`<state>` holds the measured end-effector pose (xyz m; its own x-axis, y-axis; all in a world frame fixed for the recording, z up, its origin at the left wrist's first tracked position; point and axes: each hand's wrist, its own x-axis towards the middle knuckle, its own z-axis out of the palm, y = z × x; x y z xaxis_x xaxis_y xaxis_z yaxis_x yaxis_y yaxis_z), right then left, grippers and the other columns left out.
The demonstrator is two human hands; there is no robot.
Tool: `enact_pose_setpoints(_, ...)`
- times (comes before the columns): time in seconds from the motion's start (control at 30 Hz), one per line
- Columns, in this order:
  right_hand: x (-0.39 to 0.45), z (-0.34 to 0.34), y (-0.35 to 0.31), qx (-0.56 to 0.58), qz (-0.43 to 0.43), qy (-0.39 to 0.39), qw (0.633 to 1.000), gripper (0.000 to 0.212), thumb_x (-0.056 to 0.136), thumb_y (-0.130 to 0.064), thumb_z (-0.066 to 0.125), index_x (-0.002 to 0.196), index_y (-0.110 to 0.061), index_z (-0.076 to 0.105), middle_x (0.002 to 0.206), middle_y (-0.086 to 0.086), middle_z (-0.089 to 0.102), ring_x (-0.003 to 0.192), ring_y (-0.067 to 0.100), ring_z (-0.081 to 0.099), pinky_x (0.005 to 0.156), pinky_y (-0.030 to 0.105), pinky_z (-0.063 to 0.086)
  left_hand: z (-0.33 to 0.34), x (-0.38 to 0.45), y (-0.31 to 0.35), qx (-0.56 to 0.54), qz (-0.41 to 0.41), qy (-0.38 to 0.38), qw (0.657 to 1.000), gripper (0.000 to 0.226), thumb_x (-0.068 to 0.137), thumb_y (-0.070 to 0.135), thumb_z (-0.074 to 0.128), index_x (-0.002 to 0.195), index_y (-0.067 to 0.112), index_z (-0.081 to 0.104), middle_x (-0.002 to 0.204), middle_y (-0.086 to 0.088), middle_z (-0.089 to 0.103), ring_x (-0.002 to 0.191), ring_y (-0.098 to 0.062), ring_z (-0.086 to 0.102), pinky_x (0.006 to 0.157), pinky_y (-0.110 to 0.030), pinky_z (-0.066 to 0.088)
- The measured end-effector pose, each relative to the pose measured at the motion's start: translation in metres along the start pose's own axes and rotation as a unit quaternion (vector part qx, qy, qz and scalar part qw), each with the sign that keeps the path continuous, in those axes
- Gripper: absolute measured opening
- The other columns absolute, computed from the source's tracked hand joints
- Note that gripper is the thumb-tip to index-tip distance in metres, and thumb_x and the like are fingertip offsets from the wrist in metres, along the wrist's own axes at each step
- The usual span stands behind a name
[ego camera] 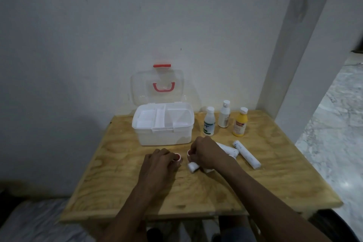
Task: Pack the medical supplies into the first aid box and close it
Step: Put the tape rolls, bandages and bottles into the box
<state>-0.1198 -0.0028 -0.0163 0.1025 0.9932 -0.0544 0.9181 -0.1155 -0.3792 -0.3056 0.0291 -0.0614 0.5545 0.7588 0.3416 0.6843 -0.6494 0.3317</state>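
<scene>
Plywood makes up the surface (125, 179), whose far edge meets a white wall (98, 35). A first aid box (164, 124) stands at the middle of that far edge, its clear lid (157, 86) tipped upright against the wall, its white tray uncovered. Toward the far right corner three bottles stand apart from each other: a clear one (209, 121) just beside the box, a white one (224, 114) behind it, and a yellow one (240, 122) nearest the right edge.

Mid-surface, in front of the box, the left hand (159, 165) has its fingers curled around a small red-cored tape roll (177, 157). The right hand (206, 153) grips a second red-cored roll (189, 152), its fingers clenched on it. White bandage rolls (193, 166) lie touching and under the right hand; a longer wrapped roll (246, 154) lies tilted toward the right edge.

Bare wood runs wide along the left edge and the near edge.
</scene>
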Motion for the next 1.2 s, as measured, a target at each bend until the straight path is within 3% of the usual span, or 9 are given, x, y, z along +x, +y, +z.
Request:
enact_pose_setpoints(0.17,-0.005,-0.004,-0.009,0.002,-0.008,0.003,1.0,0.018,0.086,-0.027,0.068,0.076,-0.012,0.069,0.075,0.011,0.067,0.07,0.023,0.064,0.063,0.029,0.05,-0.011,-0.006,0.001,-0.039,-0.01,0.014,0.999,0.025,0.093,0.043,0.053,0.107,0.031,0.07,0.109,0.01,0.068,0.098,-0.006,0.059,0.088,-0.031,0.05)
enact_pose_setpoints(0.37,-0.013,-0.045,-0.043,0.102,-0.089,0.072,0.988,0.017,0.084,-0.028,0.075,0.088,-0.012,0.078,0.085,0.003,0.074,0.065,0.008,0.061,0.061,0.016,0.045,-0.059,0.007,-0.014,-0.054,-0.026,0.153,0.986,0.017,0.092,0.034,0.062,0.102,0.024,0.071,0.102,0.006,0.07,0.095,-0.01,0.061,0.079,-0.032,0.053)
enact_pose_setpoints(0.43,0.003,-0.059,-0.057,0.112,-0.108,0.115,0.981,0.018,0.082,-0.028,0.077,0.088,-0.011,0.079,0.085,0.003,0.074,0.064,0.007,0.062,0.058,0.009,0.04,-0.081,0.023,-0.023,-0.053,-0.05,0.182,0.981,0.02,0.092,0.034,0.062,0.103,0.021,0.072,0.103,0.002,0.071,0.096,-0.014,0.061,0.079,-0.034,0.052)
enact_pose_setpoints(0.5,0.027,-0.068,-0.071,0.123,-0.115,0.139,0.976,0.02,0.083,-0.026,0.077,0.092,-0.009,0.079,0.09,0.006,0.076,0.066,0.01,0.065,0.06,0.011,0.044,-0.096,0.043,-0.036,-0.042,-0.068,0.191,0.978,0.022,0.092,0.034,0.063,0.101,0.018,0.074,0.102,-0.002,0.072,0.094,-0.02,0.062,0.078,-0.033,0.05)
enact_pose_setpoints(0.57,0.052,-0.072,-0.084,0.126,-0.113,0.142,0.975,0.022,0.084,-0.024,0.076,0.097,-0.006,0.078,0.096,0.009,0.076,0.07,0.014,0.069,0.062,0.017,0.047,-0.103,0.065,-0.053,-0.033,-0.084,0.178,0.98,0.024,0.092,0.036,0.062,0.101,0.017,0.074,0.103,-0.004,0.072,0.093,-0.023,0.063,0.079,-0.036,0.051)
enact_pose_setpoints(0.7,0.099,-0.069,-0.102,0.1,-0.124,0.102,0.982,0.021,0.089,-0.017,0.07,0.101,0.0,0.074,0.097,0.013,0.075,0.056,0.007,0.061,0.057,0.012,0.044,-0.101,0.103,-0.079,-0.006,-0.128,0.115,0.985,0.03,0.092,0.044,0.058,0.106,0.022,0.072,0.108,-0.003,0.071,0.093,-0.023,0.064,0.08,-0.042,0.055)
enact_pose_setpoints(0.8,0.128,-0.061,-0.11,0.063,-0.126,0.081,0.987,0.02,0.09,-0.017,0.068,0.099,-0.001,0.075,0.088,0.014,0.075,0.063,0.019,0.069,0.065,0.021,0.052,-0.096,0.121,-0.084,0.011,-0.13,0.085,0.988,0.029,0.091,0.043,0.061,0.107,0.021,0.072,0.105,-0.003,0.073,0.091,-0.023,0.067,0.078,-0.042,0.057)
enact_pose_setpoints(1.07,0.17,-0.042,-0.112,0.002,-0.119,0.041,0.992,0.023,0.09,-0.019,0.069,0.108,-0.005,0.074,0.098,0.011,0.075,0.077,0.021,0.071,0.079,0.024,0.053,-0.083,0.138,-0.096,0.023,-0.155,0.042,0.987,0.022,0.088,0.028,0.069,0.106,0.017,0.076,0.103,-0.006,0.074,0.077,-0.017,0.064,0.066,-0.026,0.047)
enact_pose_setpoints(1.2,0.176,-0.039,-0.114,-0.031,-0.126,0.037,0.991,0.023,0.088,-0.022,0.071,0.105,-0.007,0.076,0.093,0.008,0.076,0.074,0.018,0.071,0.082,0.026,0.056,-0.078,0.14,-0.101,0.009,-0.156,0.045,0.987,0.02,0.085,0.027,0.072,0.101,0.017,0.078,0.096,-0.003,0.076,0.07,-0.014,0.061,0.067,-0.023,0.047)
